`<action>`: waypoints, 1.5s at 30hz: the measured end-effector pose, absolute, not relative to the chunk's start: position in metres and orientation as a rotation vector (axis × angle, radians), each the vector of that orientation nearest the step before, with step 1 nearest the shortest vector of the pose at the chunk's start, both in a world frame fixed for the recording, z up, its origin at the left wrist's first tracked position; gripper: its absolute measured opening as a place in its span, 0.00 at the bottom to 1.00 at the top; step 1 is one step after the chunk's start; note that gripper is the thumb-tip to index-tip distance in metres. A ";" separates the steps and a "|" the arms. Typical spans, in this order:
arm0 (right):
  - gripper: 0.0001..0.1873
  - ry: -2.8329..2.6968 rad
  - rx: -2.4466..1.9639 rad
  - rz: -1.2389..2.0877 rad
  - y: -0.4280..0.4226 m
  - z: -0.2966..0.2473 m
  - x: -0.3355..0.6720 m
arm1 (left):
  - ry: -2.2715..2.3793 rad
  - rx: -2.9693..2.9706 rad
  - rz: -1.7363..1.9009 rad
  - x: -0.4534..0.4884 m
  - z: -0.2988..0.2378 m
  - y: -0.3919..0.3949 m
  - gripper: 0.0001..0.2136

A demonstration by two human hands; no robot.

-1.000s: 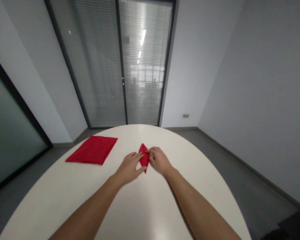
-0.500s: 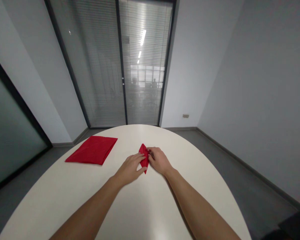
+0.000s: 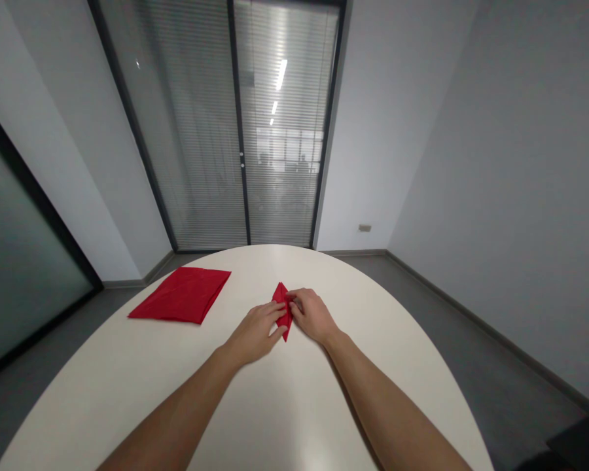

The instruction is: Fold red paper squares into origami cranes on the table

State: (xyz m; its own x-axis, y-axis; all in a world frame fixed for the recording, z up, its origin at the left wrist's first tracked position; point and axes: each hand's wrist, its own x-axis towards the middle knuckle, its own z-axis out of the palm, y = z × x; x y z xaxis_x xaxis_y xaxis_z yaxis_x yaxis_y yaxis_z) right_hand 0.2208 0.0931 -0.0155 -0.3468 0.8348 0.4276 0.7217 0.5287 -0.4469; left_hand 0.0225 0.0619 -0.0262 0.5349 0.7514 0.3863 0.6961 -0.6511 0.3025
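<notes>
While 2 pcs [image 3: 284, 321] [image 3: 183, 296] show, 2 hnds [image 3: 256, 331] [image 3: 314, 316] touch 1.

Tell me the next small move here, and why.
Probably press along the right edge of the small red folded piece with the right hand: its fingertips are at that edge, and the left hand lies partly over the piece, seemingly able to steady it.
</notes>
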 end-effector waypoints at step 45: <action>0.19 -2.276 -1.302 0.200 0.099 -0.020 0.223 | 0.988 2.921 0.577 0.028 -0.002 0.049 0.10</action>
